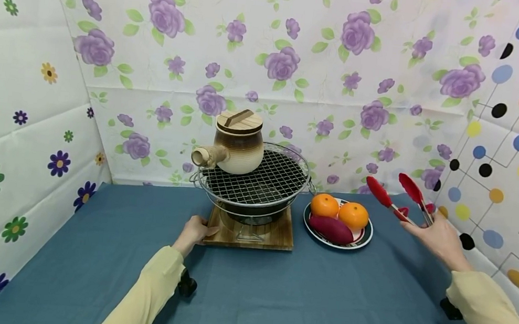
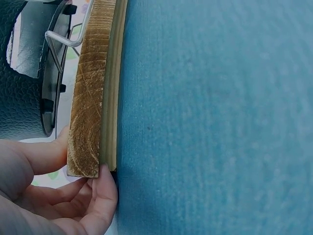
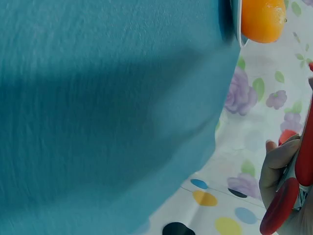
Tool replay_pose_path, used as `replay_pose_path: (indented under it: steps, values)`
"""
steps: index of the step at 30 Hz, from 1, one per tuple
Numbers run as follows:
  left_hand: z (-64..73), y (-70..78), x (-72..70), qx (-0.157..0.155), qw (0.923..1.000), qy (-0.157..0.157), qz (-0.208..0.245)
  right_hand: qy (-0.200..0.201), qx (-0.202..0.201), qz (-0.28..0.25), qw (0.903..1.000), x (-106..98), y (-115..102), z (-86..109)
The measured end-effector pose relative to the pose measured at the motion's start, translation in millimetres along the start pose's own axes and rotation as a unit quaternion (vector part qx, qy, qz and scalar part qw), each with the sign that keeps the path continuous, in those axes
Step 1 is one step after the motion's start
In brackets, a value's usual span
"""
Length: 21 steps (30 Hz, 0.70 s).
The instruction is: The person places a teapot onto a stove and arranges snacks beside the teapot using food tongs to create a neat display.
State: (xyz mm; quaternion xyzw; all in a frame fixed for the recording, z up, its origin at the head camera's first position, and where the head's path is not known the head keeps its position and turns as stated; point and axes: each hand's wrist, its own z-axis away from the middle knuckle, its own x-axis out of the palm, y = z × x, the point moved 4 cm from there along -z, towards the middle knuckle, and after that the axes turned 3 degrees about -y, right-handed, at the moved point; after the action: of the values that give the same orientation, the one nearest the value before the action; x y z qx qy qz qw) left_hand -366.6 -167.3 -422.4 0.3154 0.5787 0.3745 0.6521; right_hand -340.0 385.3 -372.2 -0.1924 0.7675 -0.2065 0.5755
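My left hand (image 1: 193, 231) grips the left front corner of a wooden board (image 1: 275, 241); in the left wrist view, the thumb lies on one face and fingertips touch the other side of the board (image 2: 89, 98). On the board stands a round black tabletop grill with a wire mesh (image 1: 281, 177). A brown-and-cream clay pot (image 1: 246, 155) with a wooden lid and rope-wrapped handle sits on the mesh. To the right, my right hand (image 1: 443, 243) holds red-tipped metal tongs (image 1: 380, 191) above the table, their arms spread. The tongs (image 3: 306, 152) grip nothing.
Right of the grill is a plate (image 1: 367, 240) with two oranges (image 1: 324, 206) and a purple sweet potato (image 1: 331, 230). A blue cloth (image 1: 273, 301) covers the table. Patterned sheets (image 1: 252, 50) stand behind and on both sides.
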Motion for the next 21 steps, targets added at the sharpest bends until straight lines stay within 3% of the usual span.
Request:
replay_pose_path:
  steps: [10,21]
  values:
    - [-1.5,-1.2,0.9,-0.006,1.0,0.004,-0.004,-0.021,-0.009,0.042,0.9989,-2,-11,-3.6]
    - [-2.0,-1.1,0.1,0.001,1.0,-0.002,0.002,-0.091,-0.038,0.055,0.9937,-5,-18,-9.7]
